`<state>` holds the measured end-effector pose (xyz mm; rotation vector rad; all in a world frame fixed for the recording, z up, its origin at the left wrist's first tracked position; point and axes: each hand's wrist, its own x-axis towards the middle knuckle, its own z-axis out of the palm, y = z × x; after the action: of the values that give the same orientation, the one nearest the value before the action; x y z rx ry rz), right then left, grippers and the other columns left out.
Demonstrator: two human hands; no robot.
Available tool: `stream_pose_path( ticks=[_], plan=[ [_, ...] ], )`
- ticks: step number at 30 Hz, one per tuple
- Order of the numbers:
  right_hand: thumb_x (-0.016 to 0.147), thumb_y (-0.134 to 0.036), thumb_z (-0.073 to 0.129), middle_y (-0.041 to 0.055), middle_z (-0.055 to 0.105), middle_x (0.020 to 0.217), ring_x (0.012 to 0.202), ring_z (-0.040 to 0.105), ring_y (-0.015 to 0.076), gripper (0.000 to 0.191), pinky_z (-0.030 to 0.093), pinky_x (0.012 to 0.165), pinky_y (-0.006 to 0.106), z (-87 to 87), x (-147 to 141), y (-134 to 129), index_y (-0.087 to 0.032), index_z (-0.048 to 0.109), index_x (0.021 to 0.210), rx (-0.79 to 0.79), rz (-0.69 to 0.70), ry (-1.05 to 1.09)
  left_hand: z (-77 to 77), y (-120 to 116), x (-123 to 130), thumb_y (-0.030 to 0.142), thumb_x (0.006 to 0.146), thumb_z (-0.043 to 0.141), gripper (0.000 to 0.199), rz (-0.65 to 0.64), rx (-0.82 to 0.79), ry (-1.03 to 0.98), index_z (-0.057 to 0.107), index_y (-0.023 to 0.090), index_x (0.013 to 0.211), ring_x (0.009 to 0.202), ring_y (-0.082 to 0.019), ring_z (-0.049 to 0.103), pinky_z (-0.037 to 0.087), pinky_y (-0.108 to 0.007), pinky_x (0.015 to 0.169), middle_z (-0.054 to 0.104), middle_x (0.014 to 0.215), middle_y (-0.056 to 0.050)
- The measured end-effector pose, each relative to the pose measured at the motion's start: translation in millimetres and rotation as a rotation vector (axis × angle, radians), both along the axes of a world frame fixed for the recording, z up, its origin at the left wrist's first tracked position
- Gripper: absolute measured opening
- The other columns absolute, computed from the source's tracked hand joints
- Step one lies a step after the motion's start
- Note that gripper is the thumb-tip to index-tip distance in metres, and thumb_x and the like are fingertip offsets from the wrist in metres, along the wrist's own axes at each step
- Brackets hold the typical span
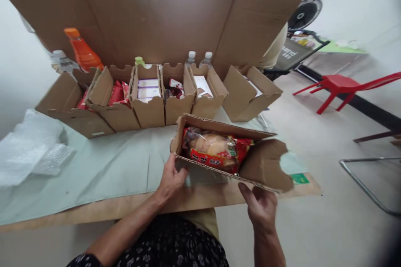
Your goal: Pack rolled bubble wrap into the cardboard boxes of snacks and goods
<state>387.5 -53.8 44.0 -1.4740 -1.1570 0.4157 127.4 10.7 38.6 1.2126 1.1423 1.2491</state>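
Between my two hands is an open-topped cardboard box (pixel 266 160), tilted over the front of the table. A red and clear plastic snack packet (pixel 216 150) with pale round pieces lies inside it, toward the left end. My left hand (pixel 171 179) grips the box near its lower left corner, fingers partly hidden under it. My right hand (pixel 261 206) holds the near side toward the right end, thumb up against the wall and fingers beneath. How the packet sits on the box's bottom is hidden.
Behind stands a row of cardboard boxes (pixel 148 112) holding red packets and white boxes. An orange bottle (pixel 83 50) and clear bottles stand behind them, before a tall cardboard panel (pixel 163 21). Bubble wrap (pixel 34 146) lies left. A red chair (pixel 341 85) stands right.
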Motion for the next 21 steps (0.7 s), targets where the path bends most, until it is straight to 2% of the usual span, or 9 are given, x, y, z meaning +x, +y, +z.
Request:
stream_pose_path(
  ticks=[2,5,9,13,16,18,21],
  plan=[
    [0.075,-0.05,0.085,0.0104,0.076,0.097,0.11,0.069,0.0369,0.05,0.054,0.102,0.053,-0.6,-21,35,-0.02,0.071,0.114,-0.025,0.105,0.034,5.8,8,-25,0.025,0.08,0.064,0.051,0.101,0.011,-0.004,0.062,0.019,0.131,0.116,-0.025,0.065,0.054,-0.034,0.097,0.071,0.12,-0.008],
    [0.075,-0.054,0.082,0.0113,0.074,0.109,0.116,0.066,0.0339,0.053,0.05,0.107,0.052,-0.4,-55,87,-0.022,0.068,0.116,-0.023,0.243,0.111,13.7,27,-55,0.025,0.082,0.064,0.048,0.231,0.048,0.015,0.062,0.019,0.129,0.112,-0.023,0.066,0.054,-0.034,0.097,0.071,0.116,-0.007],
    [0.076,-0.056,0.078,0.0107,0.073,0.111,0.11,0.065,0.0295,0.054,0.052,0.101,0.047,-2.0,-86,132,-0.021,0.064,0.115,-0.057,0.313,0.127,10.5,43,-75,0.025,0.085,0.062,0.048,0.326,0.072,0.08,0.059,0.019,0.132,0.11,-0.023,0.066,0.055,-0.035,0.097,0.07,0.118,-0.007],
    [0.078,-0.059,0.076,0.0101,0.073,0.11,0.103,0.065,0.0269,0.055,0.052,0.094,0.042,-13.8,-89,143,-0.02,0.062,0.114,-0.119,0.316,0.106,-7.7,46,-78,0.025,0.085,0.063,0.06,0.337,0.074,0.148,0.051,0.02,0.144,0.123,-0.026,0.062,0.054,-0.038,0.102,0.064,0.133,-0.011],
    [0.074,-0.062,0.079,0.0095,0.073,0.103,0.096,0.065,0.0264,0.057,0.053,0.088,0.042,-26.7,-84,141,-0.019,0.063,0.109,-0.223,0.33,0.088,-18.7,46,-75,0.022,0.084,0.064,0.07,0.331,0.049,0.185,0.046,0.024,0.151,0.124,-0.027,0.062,0.057,-0.038,0.099,0.063,0.135,-0.011],
    [0.071,-0.062,0.081,0.0086,0.073,0.096,0.09,0.065,0.0259,0.058,0.053,0.083,0.042,-33.6,-80,139,-0.019,0.064,0.105,-0.269,0.305,0.071,-21.2,46,-73,0.02,0.082,0.065,0.077,0.327,0.035,0.203,0.042,0.026,0.155,0.125,-0.028,0.06,0.057,-0.04,0.099,0.061,0.139,-0.011],
    [0.067,-0.063,0.082,0.008,0.072,0.092,0.085,0.065,0.0251,0.06,0.053,0.078,0.04,-38.5,-78,142,-0.018,0.064,0.102,-0.29,0.257,0.025,-20.3,49,-72,0.017,0.08,0.064,0.082,0.325,0.052,0.247,0.039,0.026,0.157,0.134,-0.031,0.055,0.054,-0.047,0.108,0.057,0.146,-0.012]
  ],
)
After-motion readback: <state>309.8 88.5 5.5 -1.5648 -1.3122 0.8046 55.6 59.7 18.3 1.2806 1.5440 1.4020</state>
